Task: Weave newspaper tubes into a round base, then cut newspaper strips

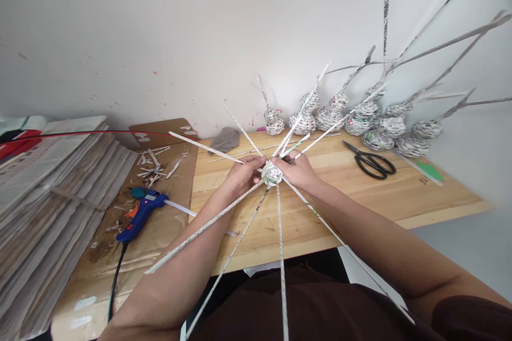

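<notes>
Between my hands, above the wooden board, is a small round woven base [272, 173] of rolled newspaper. Several long paper tubes [281, 256] fan out from it in all directions, some toward my body and some toward the wall. My left hand [246, 173] pinches the left edge of the base, fingers curled beneath it. On the other side my right hand [296, 170] grips the far right edge, its thumb near the top and its fingers partly hidden. A short tube with green print [296, 146] sticks up by my right hand.
Woven newspaper gourd shapes [362, 120] with long stems line the wall at right. Black scissors [370, 161] lie before them. A blue glue gun [140, 216] rests on stained cardboard [160, 245] near paper scraps [152, 164]. Newspapers are stacked [72, 202] at left; a grey cloth [224, 140] lies at the back.
</notes>
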`<state>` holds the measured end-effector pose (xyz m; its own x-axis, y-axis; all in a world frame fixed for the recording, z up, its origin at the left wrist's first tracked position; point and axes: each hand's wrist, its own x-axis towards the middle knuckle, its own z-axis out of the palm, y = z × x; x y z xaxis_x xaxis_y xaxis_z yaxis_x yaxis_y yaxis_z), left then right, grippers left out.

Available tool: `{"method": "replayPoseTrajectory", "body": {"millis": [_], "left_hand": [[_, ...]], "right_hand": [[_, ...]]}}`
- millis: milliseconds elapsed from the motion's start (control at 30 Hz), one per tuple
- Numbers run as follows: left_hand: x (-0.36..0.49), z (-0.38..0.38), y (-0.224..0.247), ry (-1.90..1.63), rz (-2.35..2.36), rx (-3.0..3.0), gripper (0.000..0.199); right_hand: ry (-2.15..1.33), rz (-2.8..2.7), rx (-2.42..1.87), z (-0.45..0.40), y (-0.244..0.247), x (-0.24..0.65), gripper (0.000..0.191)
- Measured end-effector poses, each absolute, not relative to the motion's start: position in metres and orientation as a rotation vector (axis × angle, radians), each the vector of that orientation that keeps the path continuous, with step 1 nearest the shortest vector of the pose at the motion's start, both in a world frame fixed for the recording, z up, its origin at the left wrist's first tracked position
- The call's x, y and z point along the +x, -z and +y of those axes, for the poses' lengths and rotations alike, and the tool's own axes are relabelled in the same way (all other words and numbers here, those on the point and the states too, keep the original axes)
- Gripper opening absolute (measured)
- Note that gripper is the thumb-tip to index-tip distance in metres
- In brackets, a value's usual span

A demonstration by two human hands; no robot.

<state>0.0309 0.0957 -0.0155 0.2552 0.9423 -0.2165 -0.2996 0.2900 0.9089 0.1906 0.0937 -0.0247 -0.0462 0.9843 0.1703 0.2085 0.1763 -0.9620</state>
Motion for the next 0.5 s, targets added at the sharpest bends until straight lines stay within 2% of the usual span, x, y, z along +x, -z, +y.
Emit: {"method": "replayPoseTrajectory", "body": {"millis": [300,500], "left_hand": [[0.029,0.093,0.017,-1.002,0.963,1.035,0.04],[0.027,0.097,0.021,-1.123,1.099,1.175,0.032]], "right_hand": [[-0.934,-1.527,-1.255,0.095,0.026,0.192,0.019],[-1.185,-1.424,-1.153,0.09,0.017,0.19,0.027]]}}
